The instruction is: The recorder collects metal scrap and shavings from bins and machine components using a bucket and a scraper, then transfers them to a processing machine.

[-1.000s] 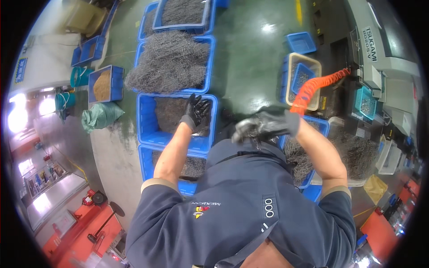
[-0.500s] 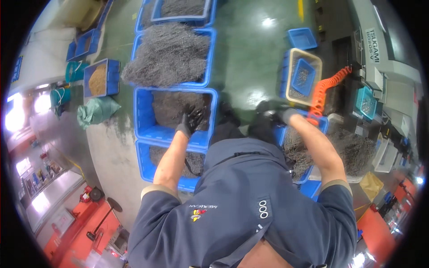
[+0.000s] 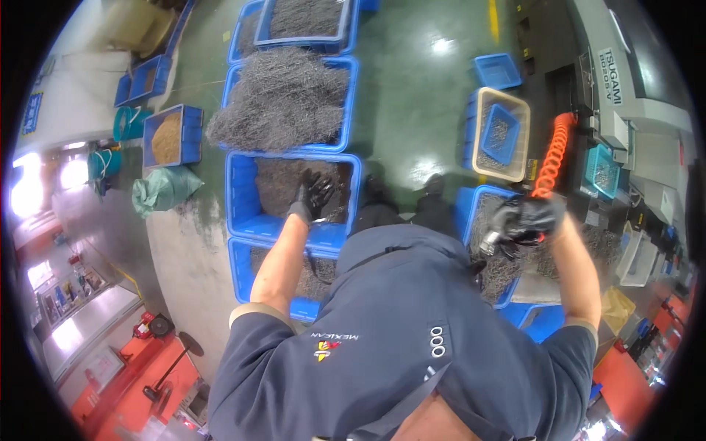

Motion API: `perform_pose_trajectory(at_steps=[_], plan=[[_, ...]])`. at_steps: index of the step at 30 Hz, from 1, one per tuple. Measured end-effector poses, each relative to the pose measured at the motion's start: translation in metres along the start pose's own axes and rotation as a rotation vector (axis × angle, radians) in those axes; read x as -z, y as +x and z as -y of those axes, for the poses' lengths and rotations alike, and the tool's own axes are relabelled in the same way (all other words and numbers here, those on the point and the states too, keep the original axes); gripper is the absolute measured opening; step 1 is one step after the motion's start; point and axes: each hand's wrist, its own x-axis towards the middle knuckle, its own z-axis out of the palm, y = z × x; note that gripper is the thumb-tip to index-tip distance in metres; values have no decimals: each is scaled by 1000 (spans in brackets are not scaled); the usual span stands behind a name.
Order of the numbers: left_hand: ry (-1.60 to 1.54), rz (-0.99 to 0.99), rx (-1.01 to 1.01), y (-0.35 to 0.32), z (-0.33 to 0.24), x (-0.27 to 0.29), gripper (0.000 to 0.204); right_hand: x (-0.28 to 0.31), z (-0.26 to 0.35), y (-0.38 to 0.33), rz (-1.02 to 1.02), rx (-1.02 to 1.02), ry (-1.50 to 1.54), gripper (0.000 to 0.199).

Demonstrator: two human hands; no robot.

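My left hand (image 3: 315, 192), in a dark glove, is over the blue bin (image 3: 241, 192) that holds dark, fine material (image 3: 276, 184). Its fingers are spread and nothing shows in them, though a small glint appears below the palm. Over at the right, my right hand (image 3: 526, 220), also gloved, is closed around an air blow gun (image 3: 488, 242). Only the gun's silvery end shows past the fingers. An orange coiled hose (image 3: 553, 158) runs up from that hand. Beneath it lies a blue bin of grey metal shavings (image 3: 500, 275).
Ahead of the left bin, another blue bin is heaped with metal shavings (image 3: 283, 99). A beige tray (image 3: 521, 143) with a small blue basket (image 3: 500, 132) stands ahead on the right, beside a machine (image 3: 654, 125). A green sack (image 3: 165, 191) lies at the left.
My right hand has swung right and nearer to me, away from my legs, and the orange hose has shifted with it. My left hand stays over the bin, turned slightly.
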Motion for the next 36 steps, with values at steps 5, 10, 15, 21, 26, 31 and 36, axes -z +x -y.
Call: perform_pose_trajectory(at_steps=[5, 10, 15, 21, 26, 31, 36], plan=[[42, 53, 57, -14, -27, -89, 54, 4, 24, -44, 293, 145, 144, 35], [7, 39, 51, 21, -27, -76, 54, -18, 42, -9, 6, 182, -136, 34], [136, 49, 51, 32, -32, -97, 58, -21, 72, -6, 100, 906, -65, 21], [29, 147, 148, 50, -29, -76, 60, 27, 69, -42, -161, 1240, 323, 25], [247, -79, 215, 27, -6, -148, 58, 47, -12, -89, 92, 1152, 591, 26], [305, -125, 74, 15, -6, -131, 54, 14, 19, -59, -150, 1204, 484, 43], [249, 40, 195, 29, -12, -153, 57, 29, 13, -29, -272, 1031, 497, 27]])
